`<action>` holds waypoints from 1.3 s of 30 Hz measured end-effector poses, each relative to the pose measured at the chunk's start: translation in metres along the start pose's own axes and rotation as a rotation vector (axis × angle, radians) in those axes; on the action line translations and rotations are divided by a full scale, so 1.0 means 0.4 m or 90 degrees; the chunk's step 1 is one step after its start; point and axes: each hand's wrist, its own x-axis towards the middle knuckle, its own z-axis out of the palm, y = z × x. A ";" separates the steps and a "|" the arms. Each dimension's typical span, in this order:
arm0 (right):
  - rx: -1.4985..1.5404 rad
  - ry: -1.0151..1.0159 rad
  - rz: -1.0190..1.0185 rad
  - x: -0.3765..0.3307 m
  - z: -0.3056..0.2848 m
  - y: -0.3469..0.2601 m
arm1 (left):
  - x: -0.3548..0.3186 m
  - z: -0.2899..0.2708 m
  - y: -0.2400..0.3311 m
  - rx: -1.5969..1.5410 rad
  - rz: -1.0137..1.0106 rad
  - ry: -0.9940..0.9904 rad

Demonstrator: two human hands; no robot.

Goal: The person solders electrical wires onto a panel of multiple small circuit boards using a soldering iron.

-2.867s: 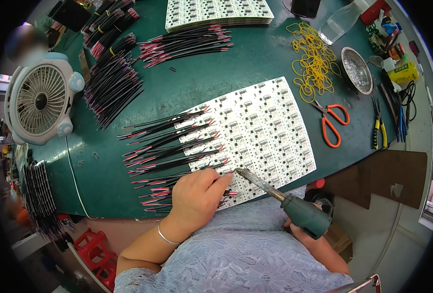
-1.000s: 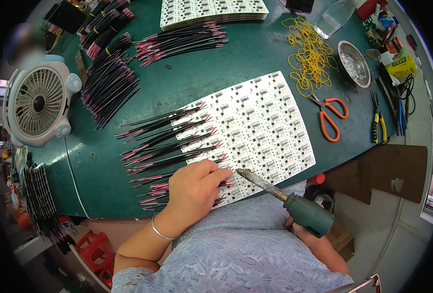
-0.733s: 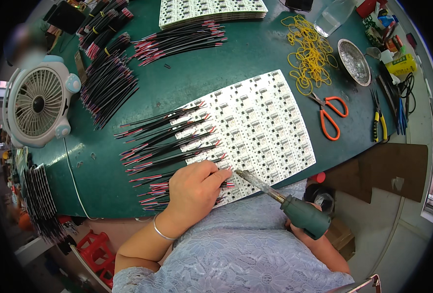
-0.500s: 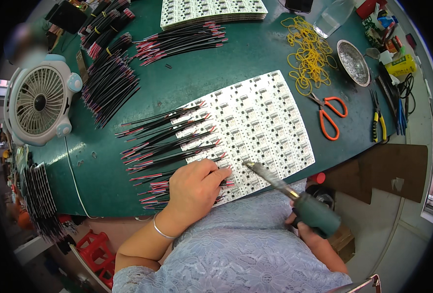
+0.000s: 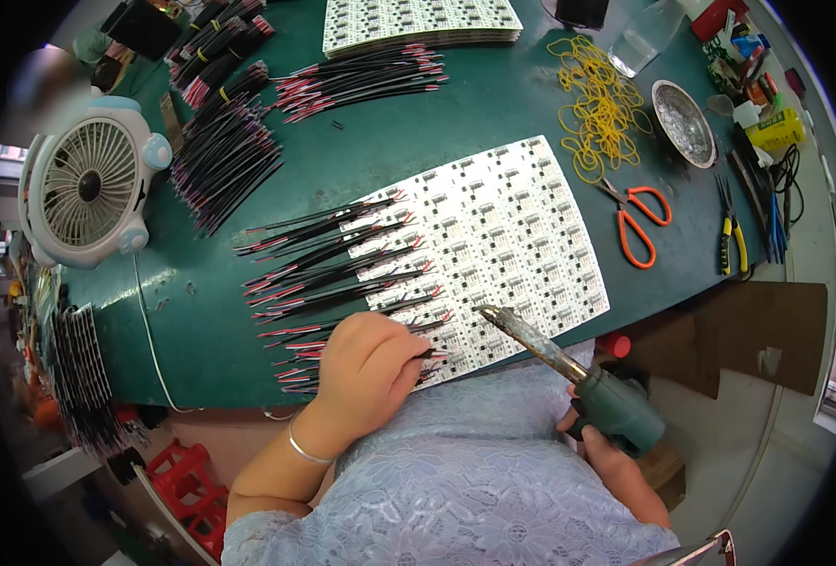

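A white panel of circuit boards [image 5: 522, 226] lies on the green bench. Rows of short black cables [image 5: 319, 269] with red and white ends lie across its left side. Over the panel's near left corner, my left hand [image 5: 366, 368] is closed, thumb and forefinger pinching a black cable [image 5: 427, 354] whose stripped end points right at the boards. My right hand [image 5: 607, 462] is wrapped around a green-bodied soldering gun [image 5: 621, 410]. Its long metal barrel slants up and left, the tip above the panel, apart from the pinched cable.
A fan [image 5: 88, 187] stands at the left, near bundled black cables [image 5: 225, 170]. A stack of panels [image 5: 418, 26] lies at the back. On the right are yellow rubber bands [image 5: 599, 104], a metal bowl [image 5: 684, 123], orange-handled scissors [image 5: 637, 226] and pliers [image 5: 731, 231].
My left hand has shifted slightly down and left, its fingers now pinching the cable above the panel. The soldering gun's tip has moved slightly right and up.
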 end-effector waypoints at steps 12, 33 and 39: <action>-0.016 -0.026 0.047 -0.026 -0.006 -0.021 | 0.008 0.040 0.027 0.080 0.014 -0.070; -0.201 -0.068 -0.098 0.013 -0.017 -0.059 | 0.001 0.042 0.029 0.076 0.020 -0.104; -0.387 -0.079 -0.198 0.032 -0.018 -0.105 | 0.003 0.042 0.031 0.090 0.011 -0.124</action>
